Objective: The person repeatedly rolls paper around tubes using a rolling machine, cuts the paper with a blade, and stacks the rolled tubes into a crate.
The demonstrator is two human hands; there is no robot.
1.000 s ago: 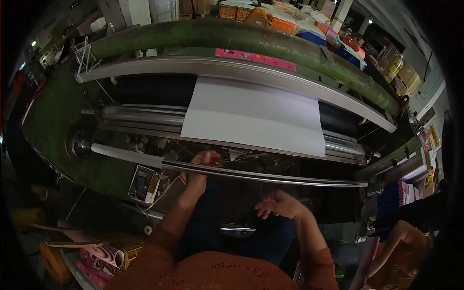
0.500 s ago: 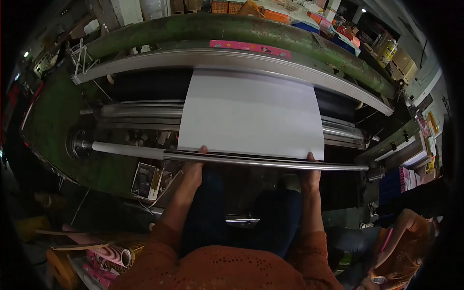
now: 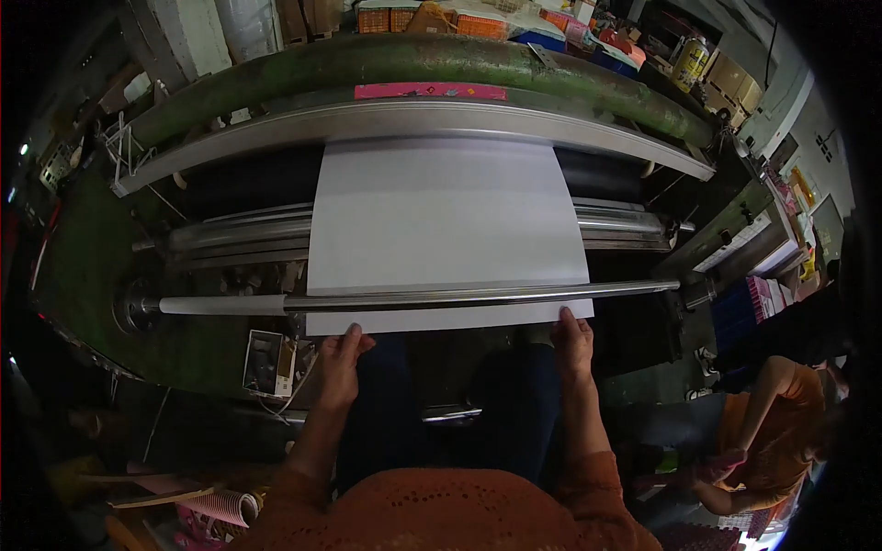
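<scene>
A wide white sheet (image 3: 450,216) comes down from under a flat metal beam (image 3: 423,118) and passes beneath a shiny metal rod (image 3: 487,296). Its near edge sticks out on my side of the rod. My left hand (image 3: 340,365) pinches that edge near the left corner, thumb and fingers together. Near the right corner, my right hand (image 3: 574,347) is closed on the same edge. A white sleeve (image 3: 223,306) covers the rod's left end, beside a round metal flange (image 3: 138,305).
Behind the beam runs a thick green pipe (image 3: 395,62) with a pink strip (image 3: 430,91) below it. An open box (image 3: 267,363) stands left of my left hand. At lower right sits another person in an orange top (image 3: 781,432). A rolled striped sheet (image 3: 225,505) lies at lower left.
The sheet's near edge has come under the rod toward me. Both hands have moved from the rod to my side, still at the edge. The view has shifted somewhat.
</scene>
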